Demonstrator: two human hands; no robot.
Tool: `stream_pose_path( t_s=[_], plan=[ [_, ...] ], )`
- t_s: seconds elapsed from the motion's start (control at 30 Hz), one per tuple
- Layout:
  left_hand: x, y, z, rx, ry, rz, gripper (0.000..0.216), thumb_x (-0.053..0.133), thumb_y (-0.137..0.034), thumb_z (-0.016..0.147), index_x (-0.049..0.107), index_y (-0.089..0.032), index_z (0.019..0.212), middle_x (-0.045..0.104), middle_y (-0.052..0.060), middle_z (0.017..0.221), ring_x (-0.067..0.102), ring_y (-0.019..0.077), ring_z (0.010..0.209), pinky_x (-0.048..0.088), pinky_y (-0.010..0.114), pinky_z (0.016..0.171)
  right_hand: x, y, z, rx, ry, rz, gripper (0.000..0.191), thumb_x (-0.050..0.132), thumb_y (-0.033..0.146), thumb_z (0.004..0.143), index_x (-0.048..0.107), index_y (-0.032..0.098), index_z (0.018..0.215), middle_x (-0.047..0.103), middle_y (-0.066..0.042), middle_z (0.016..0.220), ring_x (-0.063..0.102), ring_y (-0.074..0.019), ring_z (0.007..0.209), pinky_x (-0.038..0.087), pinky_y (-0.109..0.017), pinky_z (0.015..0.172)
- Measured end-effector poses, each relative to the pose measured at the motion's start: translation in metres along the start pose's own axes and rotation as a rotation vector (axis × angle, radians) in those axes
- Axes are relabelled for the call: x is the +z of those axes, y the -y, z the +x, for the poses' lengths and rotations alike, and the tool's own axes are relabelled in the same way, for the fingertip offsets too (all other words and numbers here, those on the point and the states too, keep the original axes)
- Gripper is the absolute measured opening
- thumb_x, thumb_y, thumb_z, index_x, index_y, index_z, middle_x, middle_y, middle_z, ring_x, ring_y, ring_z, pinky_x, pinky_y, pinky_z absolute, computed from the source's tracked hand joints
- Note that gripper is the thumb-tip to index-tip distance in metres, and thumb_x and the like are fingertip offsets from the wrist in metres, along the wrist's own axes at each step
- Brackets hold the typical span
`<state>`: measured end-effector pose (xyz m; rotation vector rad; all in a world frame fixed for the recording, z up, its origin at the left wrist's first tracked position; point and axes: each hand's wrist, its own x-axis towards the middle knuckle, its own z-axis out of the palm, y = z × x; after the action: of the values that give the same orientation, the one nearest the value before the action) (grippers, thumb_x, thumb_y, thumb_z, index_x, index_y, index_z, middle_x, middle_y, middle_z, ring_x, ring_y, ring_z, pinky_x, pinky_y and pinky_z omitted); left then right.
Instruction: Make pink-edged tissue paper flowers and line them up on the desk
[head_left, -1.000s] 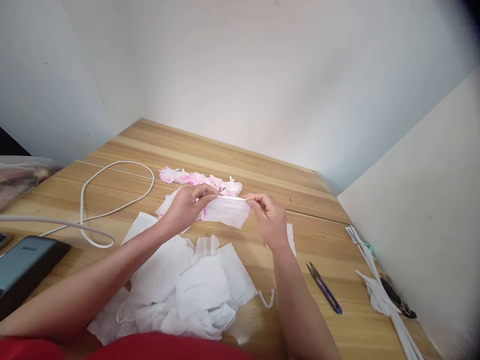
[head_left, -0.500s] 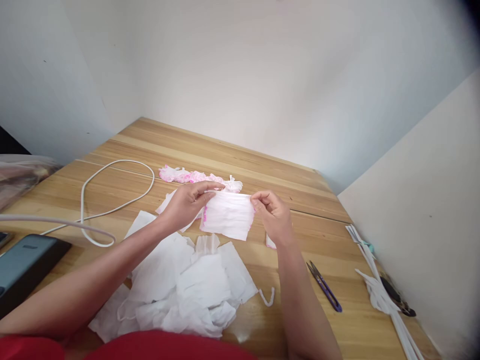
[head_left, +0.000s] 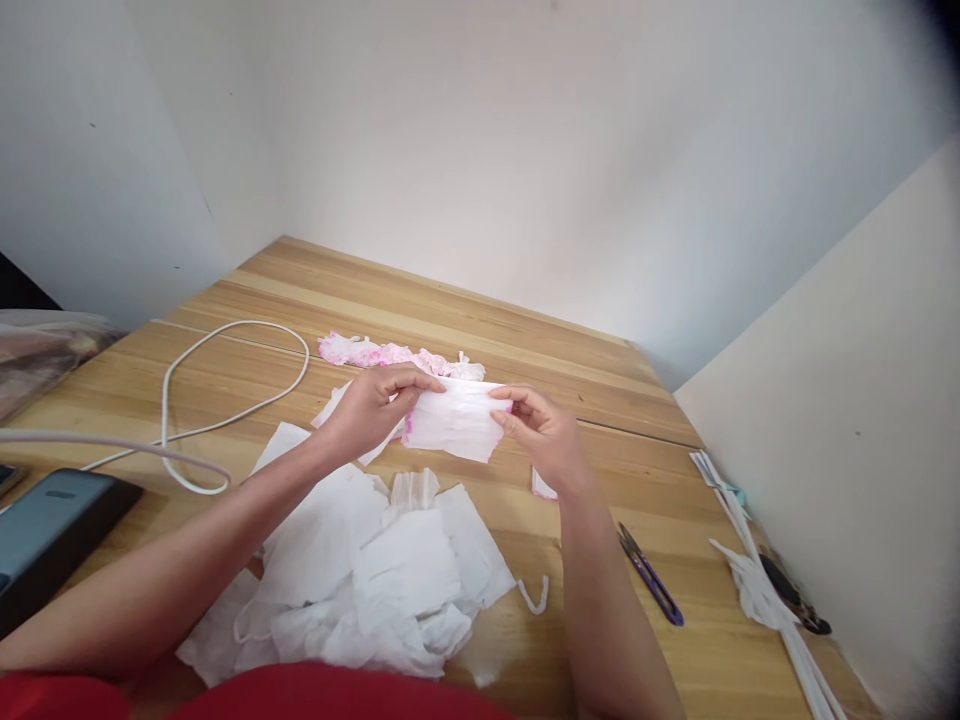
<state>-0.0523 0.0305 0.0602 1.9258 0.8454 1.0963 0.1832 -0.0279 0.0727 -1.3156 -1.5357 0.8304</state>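
1. The tissue sheet [head_left: 454, 420] is held just above the table [head_left: 480, 320], between the two hands and in front of the person. A pink tint is seen along its left edge.
2. Its upper left corner is pinched by the left hand [head_left: 371, 405], with thumb and fingers closed on the paper. Its right edge is pinched in the same way by the right hand [head_left: 544, 435].
3. Since half a second ago the right hand has been brought inward, so the sheet now looks narrower and less stretched. The left hand has hardly been moved.
4. From this it is judged that the sheet is being drawn together across its width while kept off the table.
5. A pile of white tissues [head_left: 375, 570] is spread below the hands, and a row of pink-and-white pieces [head_left: 390, 355] lies just behind them.
6. Further out, scissors [head_left: 649, 575] are seen to the right, and a white cord [head_left: 225, 400] and a dark device [head_left: 52, 525] to the left.
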Motion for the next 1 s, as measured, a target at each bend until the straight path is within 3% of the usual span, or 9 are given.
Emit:
stream_pose_path(
  t_s=[0.2,0.4,0.7,1.0],
  plan=[
    [-0.0036,-0.0009,0.0012,0.038,0.097,-0.041,0.026,0.061,-0.026,0.085,0.071,-0.024,0.11,0.069,0.004,0.098,0.062,0.0173,0.093,0.046,0.03,0.082,-0.002,-0.001,-0.0011,0.043,-0.031,0.023,0.022,0.07,0.036,0.078,0.07,0.026,0.097,0.069,-0.002,0.101,0.062,-0.0154,0.083,0.049,-0.028,0.074],
    [-0.0042,0.0019,0.0027,0.07,0.113,-0.031,0.031,0.058,-0.02,0.086,0.069,-0.026,0.115,0.069,0.003,0.101,0.061,0.0167,0.095,0.046,0.031,0.084,-0.0045,0.0012,-0.0014,0.034,-0.024,0.039,0.023,0.071,0.037,0.077,0.071,0.025,0.097,0.07,-0.003,0.103,0.063,-0.0164,0.087,0.051,-0.029,0.076],
    [-0.0037,0.0009,0.0038,0.039,0.057,0.059,0.02,0.059,-0.025,0.085,0.072,-0.022,0.101,0.071,0.004,0.094,0.063,0.0164,0.088,0.047,0.03,0.079,-0.0053,0.0052,0.0006,-0.117,-0.075,-0.115,0.01,0.068,0.029,0.08,0.074,0.027,0.088,0.069,-0.002,0.092,0.061,-0.0166,0.083,0.05,-0.03,0.073],
    [-0.0038,0.0,0.0029,0.065,0.035,0.076,0.01,0.063,-0.025,0.083,0.07,-0.02,0.09,0.07,0.003,0.088,0.063,0.0159,0.083,0.047,0.028,0.076,-0.004,0.003,0.0018,-0.098,-0.134,-0.071,0.009,0.067,0.032,0.081,0.073,0.025,0.082,0.07,-0.001,0.085,0.061,-0.0153,0.079,0.047,-0.028,0.071]
  ],
)
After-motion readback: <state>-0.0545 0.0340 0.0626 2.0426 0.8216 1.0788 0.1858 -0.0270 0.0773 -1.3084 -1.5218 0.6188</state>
